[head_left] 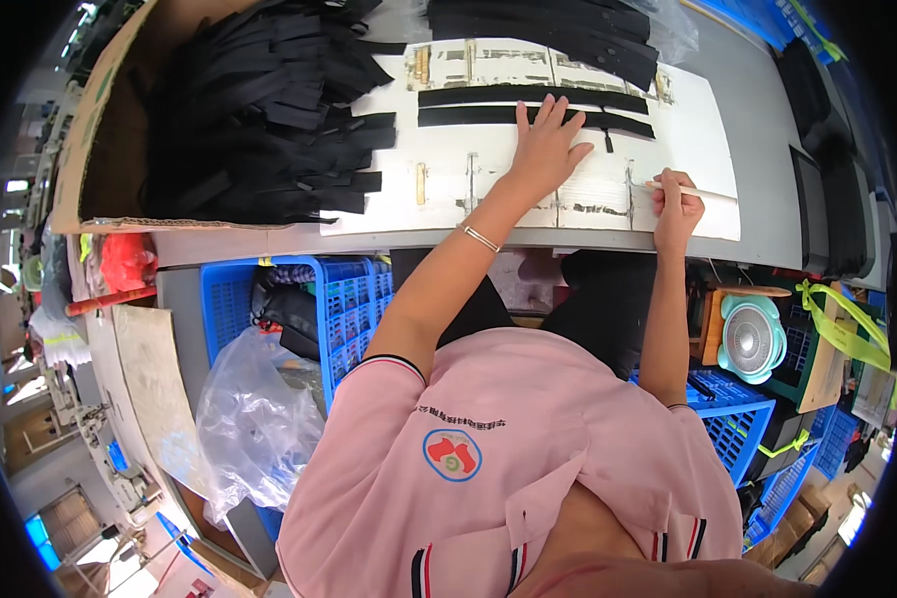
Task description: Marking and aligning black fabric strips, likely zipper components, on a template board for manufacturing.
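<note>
Two black zippers (468, 117) lie side by side across a white board (703, 149), and a small pull hangs from the nearer one. Spread flat, my left hand (545, 149) rests with its fingertips on the nearer zipper. To the right, my right hand (675, 204) is closed around a slim white pencil (713, 192), its tip pointing left near a dark line on the board. Dark smudges and ruled marks run across the board, with a small tan strip (421, 184) at its left part.
A cardboard box (100, 130) on the left holds a heap of black zippers (289, 100). More black strips (548, 35) lie at the board's far edge. Black cases (817, 110) stand at the table's right end. Blue crates (354, 299) and a small fan (751, 337) flank my lap.
</note>
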The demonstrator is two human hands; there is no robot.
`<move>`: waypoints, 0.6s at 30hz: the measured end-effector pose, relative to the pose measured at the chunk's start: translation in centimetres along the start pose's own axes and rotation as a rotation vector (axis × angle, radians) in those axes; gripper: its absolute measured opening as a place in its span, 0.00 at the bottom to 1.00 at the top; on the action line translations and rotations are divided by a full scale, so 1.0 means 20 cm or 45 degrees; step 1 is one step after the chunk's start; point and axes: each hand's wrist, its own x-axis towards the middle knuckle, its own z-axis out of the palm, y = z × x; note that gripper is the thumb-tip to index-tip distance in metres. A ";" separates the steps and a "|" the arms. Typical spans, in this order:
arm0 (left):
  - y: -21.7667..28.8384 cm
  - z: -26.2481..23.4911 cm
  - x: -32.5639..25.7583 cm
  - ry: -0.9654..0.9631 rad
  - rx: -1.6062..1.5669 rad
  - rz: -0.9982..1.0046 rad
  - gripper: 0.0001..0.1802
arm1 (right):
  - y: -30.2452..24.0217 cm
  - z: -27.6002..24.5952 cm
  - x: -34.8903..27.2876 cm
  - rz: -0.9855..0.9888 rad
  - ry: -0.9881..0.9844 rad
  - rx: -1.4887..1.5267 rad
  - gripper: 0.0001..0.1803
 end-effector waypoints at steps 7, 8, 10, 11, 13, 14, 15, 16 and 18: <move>-0.17 -0.31 -0.27 0.209 0.048 -0.058 0.22 | -0.01 0.01 0.00 0.043 -0.044 -0.065 0.10; -0.23 -0.39 -0.33 0.245 0.159 -0.100 0.24 | -0.01 0.01 -0.01 0.046 -0.051 -0.093 0.10; -0.38 -0.56 -0.43 0.249 0.395 -0.240 0.28 | -0.01 0.01 -0.01 0.038 -0.071 -0.125 0.11; -0.44 -0.62 -0.46 0.286 0.492 -0.311 0.27 | -0.01 0.01 -0.01 0.041 -0.058 -0.122 0.11; -0.55 -0.71 -0.50 0.225 0.581 -0.435 0.24 | -0.01 0.01 -0.01 0.057 -0.083 -0.153 0.11; -0.59 -0.73 -0.49 0.252 0.601 -0.384 0.24 | -0.01 0.01 -0.01 0.048 -0.087 -0.162 0.12; -0.62 -0.75 -0.48 0.288 0.577 -0.385 0.19 | -0.01 0.01 -0.01 0.057 -0.076 -0.163 0.12; -0.64 -0.77 -0.47 0.333 0.555 -0.378 0.15 | -0.01 0.01 -0.01 0.063 -0.073 -0.165 0.12; -0.67 -0.80 -0.43 0.337 0.558 -0.338 0.13 | 0.00 0.01 -0.01 0.072 -0.077 -0.165 0.12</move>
